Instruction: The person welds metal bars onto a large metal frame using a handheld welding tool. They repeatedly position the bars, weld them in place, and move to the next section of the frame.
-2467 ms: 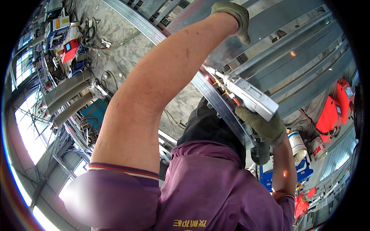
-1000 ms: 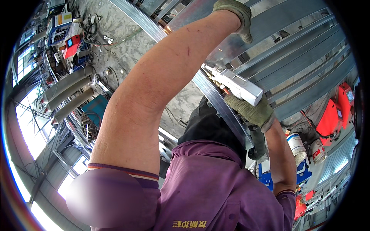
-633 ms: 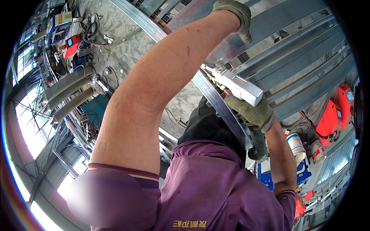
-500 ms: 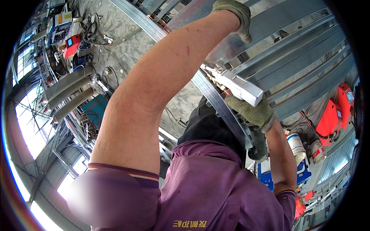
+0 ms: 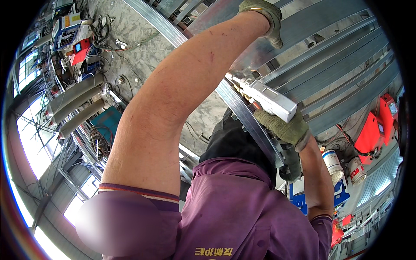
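Observation:
A white, boxy welding gun (image 5: 273,102) is gripped in my right hand (image 5: 284,126), which wears a green work glove. The gun's narrow front end points up and left, toward the metal under my left forearm. Brass-coloured fittings and a bit of red show along its underside. My left hand (image 5: 265,17), gloved the same way, reaches far forward over the metal frame (image 5: 303,39). Its thumb points down toward a grey bar, but the other fingers are hidden. A small orange streak crosses the back of this glove. The gun's tip is partly covered by my forearm.
A long steel rail (image 5: 247,117) runs diagonally close to my body. Red machines (image 5: 370,138) and white buckets (image 5: 333,167) stand at the right. Cables and another red machine (image 5: 80,51) lie on the left floor, near large grey cylinders (image 5: 82,102).
My right hand and the welding gun have shifted very slightly to the right. Orange glints on the metal near the far rail are gone, and an orange streak appears at my left glove.

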